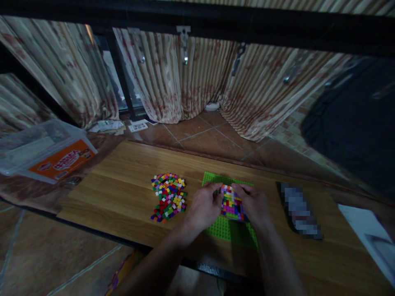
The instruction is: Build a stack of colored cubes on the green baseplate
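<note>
A green studded baseplate (220,230) lies on the wooden table, partly covered by my hands. Over it is a block of multicoloured toy bricks (230,201), packed in rows. My left hand (202,205) is closed at the block's left side, with thumb and forefinger bent toward its upper left corner. On the opposite side, my right hand (254,203) grips the right edge, its fingers reaching the upper right corner. Both hands hide parts of the block's edges. Left of my left hand is a loose spread of small coloured bricks (169,197).
A dark oblong object with a pixelated face (299,211) lies to the right on the wooden table (114,185). White paper (367,234) is at the right end. A clear plastic box with an orange label (66,160) stands at left. Curtains (163,82) hang behind.
</note>
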